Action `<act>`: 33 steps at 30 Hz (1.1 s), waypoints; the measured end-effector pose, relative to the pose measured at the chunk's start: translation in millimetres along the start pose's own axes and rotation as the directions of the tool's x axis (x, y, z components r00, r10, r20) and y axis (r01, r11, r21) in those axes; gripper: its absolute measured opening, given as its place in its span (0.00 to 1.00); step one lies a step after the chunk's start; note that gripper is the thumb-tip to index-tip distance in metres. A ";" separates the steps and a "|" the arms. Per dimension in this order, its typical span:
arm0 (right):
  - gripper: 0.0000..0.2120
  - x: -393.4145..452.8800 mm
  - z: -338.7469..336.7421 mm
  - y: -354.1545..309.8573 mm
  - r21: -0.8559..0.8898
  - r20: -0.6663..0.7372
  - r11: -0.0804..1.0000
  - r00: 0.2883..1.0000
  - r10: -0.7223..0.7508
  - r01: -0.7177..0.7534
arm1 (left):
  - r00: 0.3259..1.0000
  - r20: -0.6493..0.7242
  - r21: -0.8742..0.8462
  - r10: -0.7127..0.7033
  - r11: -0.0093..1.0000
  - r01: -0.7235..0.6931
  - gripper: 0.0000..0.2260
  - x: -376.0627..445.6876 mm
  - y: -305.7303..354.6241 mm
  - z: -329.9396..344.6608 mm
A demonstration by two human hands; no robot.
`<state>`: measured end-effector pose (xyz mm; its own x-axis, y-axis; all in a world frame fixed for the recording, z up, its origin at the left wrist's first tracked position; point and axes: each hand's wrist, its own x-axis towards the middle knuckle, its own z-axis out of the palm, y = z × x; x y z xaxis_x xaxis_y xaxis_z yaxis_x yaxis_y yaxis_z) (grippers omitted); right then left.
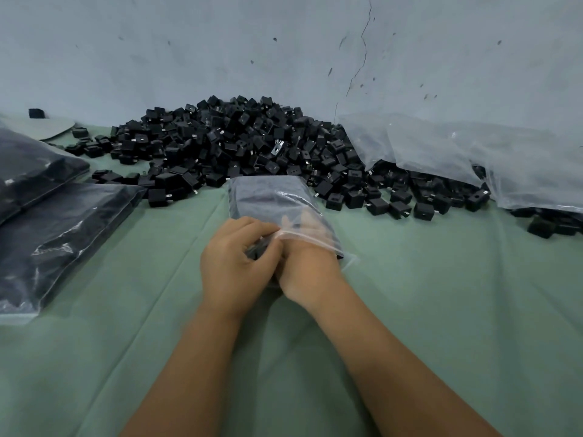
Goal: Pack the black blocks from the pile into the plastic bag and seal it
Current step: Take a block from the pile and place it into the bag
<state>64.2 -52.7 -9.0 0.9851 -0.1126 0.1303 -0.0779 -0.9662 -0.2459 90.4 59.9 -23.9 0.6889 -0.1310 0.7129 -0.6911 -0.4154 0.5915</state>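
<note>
**Bag loading in progress, seal comes later**

A pale blue-grey plaster wall (220, 42) with a long crack is seen behind everything, and the tabletop is covered by a creased green cloth (441, 310). A big heap of small black plastic blocks (227, 140) is piled against the wall, well within reach. A loose crumpled sheet of clear plastic (457, 152) is draped over the heap's right side, and a couple of already filled dark flat bags (47, 222) are stacked on the left.

The small clear plastic zip bag (271, 197) is laid on the cloth just in front of the heap, mouth towards the person. It looks partly filled, with dark shapes seen through the film.

So the filling step seems to be the one in hand. The bag's upper lip is pinched by the left hand (233, 263) and held open, so that grip is closed on the plastic. The right hand (303, 263) is pushed inside the mouth; the fingers are blurred behind the film and something dark is seen at the opening, but whether blocks are being held can't be told.

Next, the right hand would probably need to be drawn out without dragging blocks along, then more scooped from the heap or the zip strip lined up and pressed shut.
</note>
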 end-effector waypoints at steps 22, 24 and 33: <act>0.15 17.3 4.7 5.7 0.014 -0.008 0.999 0.999 -0.044 0.044 | 1.000 0.024 0.041 0.017 0.999 -0.018 0.10 0.6 3.3 -0.3; 0.14 10.1 6.5 3.5 0.056 -0.040 0.997 0.998 -0.053 0.055 | 1.000 0.022 0.048 0.007 0.999 -0.008 0.07 0.2 2.8 -0.3; 0.11 9.2 11.0 0.9 0.050 -0.069 0.999 0.998 -0.016 0.019 | 1.000 0.017 0.039 -0.009 0.999 0.009 0.07 -1.5 2.2 -0.8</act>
<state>74.9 -52.1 -18.6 0.9733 -0.1128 0.1998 -0.0510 -0.9554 -0.2908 87.7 59.9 -23.3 0.6988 -0.1420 0.7011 -0.6760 -0.4516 0.5823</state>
